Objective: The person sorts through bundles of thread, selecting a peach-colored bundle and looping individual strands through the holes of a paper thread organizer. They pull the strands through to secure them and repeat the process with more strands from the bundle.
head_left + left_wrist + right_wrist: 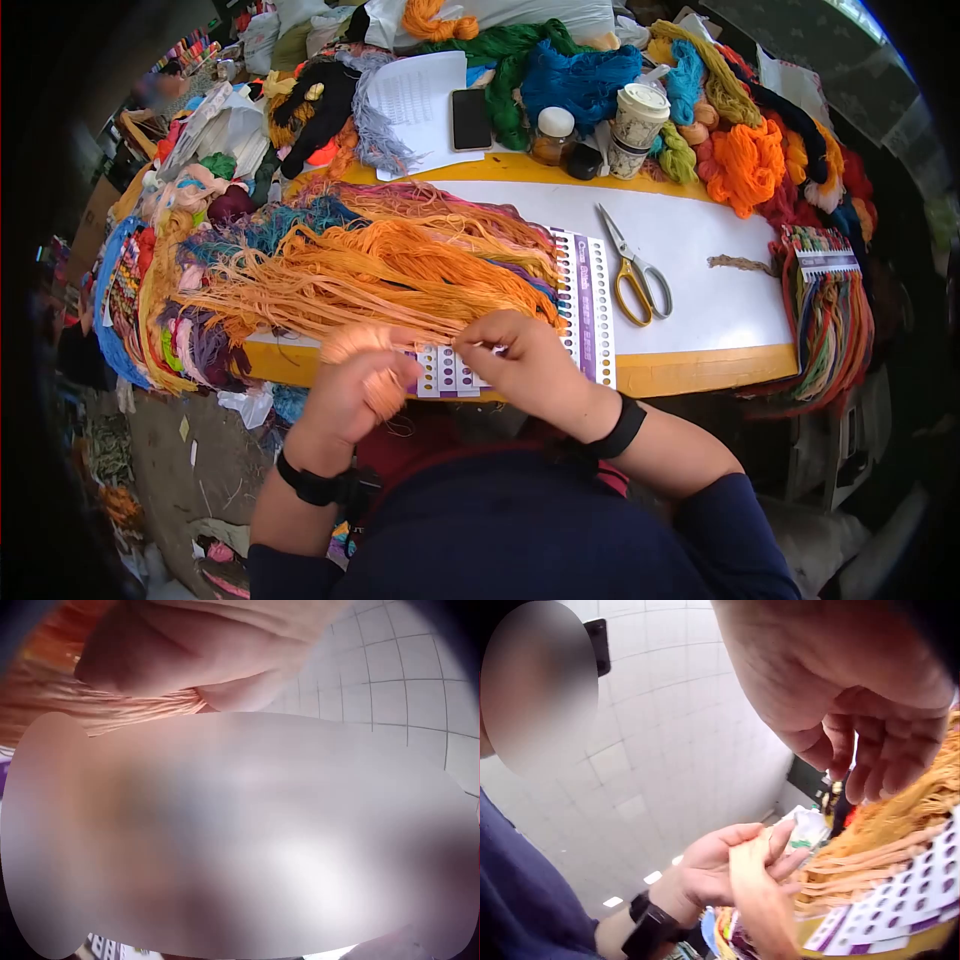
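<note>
A peach thread skein (383,394) is looped about my left hand (340,400), which grips it at the table's front edge. In the right wrist view the skein (751,877) drapes over the palm and fingers. My right hand (535,375) bends over the white-and-purple punched card (440,378), thumb and forefinger pinching a thin peach thread by its holes. Orange and peach threads (400,265) spread left across the table from the cards, with several peach strands beside the right fingertips. Much of the left wrist view is blurred; peach strands (150,706) show there under the fingers.
Scissors (632,275) lie right of another punched card (588,320). Along the back stand a phone (471,120), a jar (552,138) and a patterned cup (635,130). Coloured yarn heaps (745,165) crowd both sides. A threaded card (828,262) hangs at the right edge.
</note>
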Available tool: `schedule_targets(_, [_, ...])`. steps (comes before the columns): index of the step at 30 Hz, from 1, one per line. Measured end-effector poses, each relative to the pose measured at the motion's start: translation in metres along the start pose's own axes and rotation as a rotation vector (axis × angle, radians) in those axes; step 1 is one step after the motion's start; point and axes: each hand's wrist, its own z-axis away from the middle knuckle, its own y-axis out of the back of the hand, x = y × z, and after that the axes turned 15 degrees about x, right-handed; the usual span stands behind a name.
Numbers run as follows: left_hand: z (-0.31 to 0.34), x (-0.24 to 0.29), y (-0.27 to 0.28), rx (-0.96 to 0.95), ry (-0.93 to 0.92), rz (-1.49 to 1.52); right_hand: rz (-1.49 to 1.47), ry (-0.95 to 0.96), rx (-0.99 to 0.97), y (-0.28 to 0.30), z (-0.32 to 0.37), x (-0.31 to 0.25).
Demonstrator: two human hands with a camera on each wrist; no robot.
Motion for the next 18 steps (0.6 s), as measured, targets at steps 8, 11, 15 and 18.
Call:
schedule_targets(8, [0.022,-0.015,-0.026,-0.197,0.021,-0.08,-0.498,-0.401,-0.174,-0.029,0.007,-0.015])
schedule_targets(11, [0.025,-0.019,-0.027,-0.204,-0.122,-0.236,-0.496,-0.467,-0.146,-0.031,0.007,-0.015])
schedule_targets(15, [0.024,-0.017,-0.018,-0.239,-0.142,-0.269,-0.589,-0.47,-0.143,-0.031,0.009,-0.011])
schedule_targets(18, [0.024,-0.006,-0.011,-0.213,-0.017,-0.335,-0.59,-0.417,-0.117,-0.028,0.009,-0.018])
